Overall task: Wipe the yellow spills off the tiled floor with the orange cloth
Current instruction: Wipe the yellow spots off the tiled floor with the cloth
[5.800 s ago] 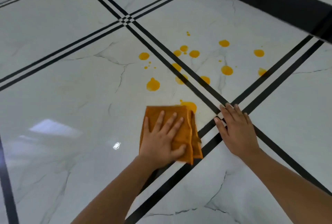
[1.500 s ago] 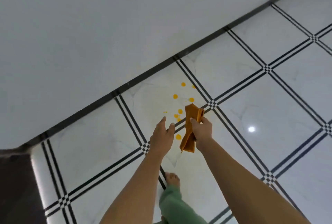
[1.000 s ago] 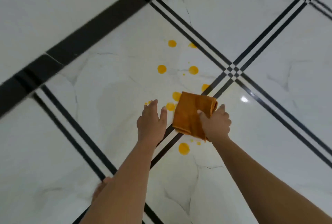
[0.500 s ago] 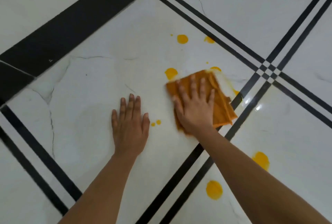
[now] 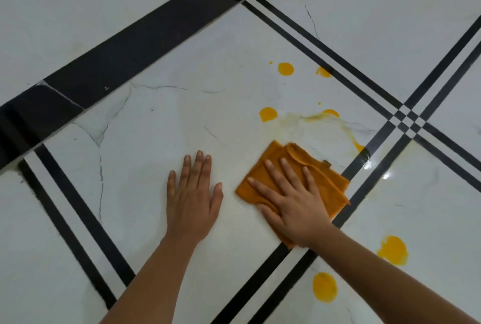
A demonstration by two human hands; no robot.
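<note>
The right hand [image 5: 289, 201] lies flat, fingers spread, pressing the folded cloth [image 5: 322, 183] against the floor [image 5: 145, 126]; it grips nothing, only bears down. The left hand [image 5: 192, 193] is also flat and open, palm on a bare tile just beside the cloth, seemingly as a prop. The cloth sits on the white tile next to the double black lines [image 5: 364, 183]. Beyond it a pale yellow smear [image 5: 312, 118] arcs across the tile, so the wiping looks to be under way and far from finished. Whole drops remain: two [image 5: 268, 114] [image 5: 285, 68] ahead of the cloth, one [image 5: 323, 71] at the far line, and two larger ones [image 5: 324, 286] [image 5: 393, 249] across the lines near the right forearm. The next move probably calls for pushing the cloth forward through the smear to the nearest drop, keeping even pressure so the liquid lifts instead of spreading.
</note>
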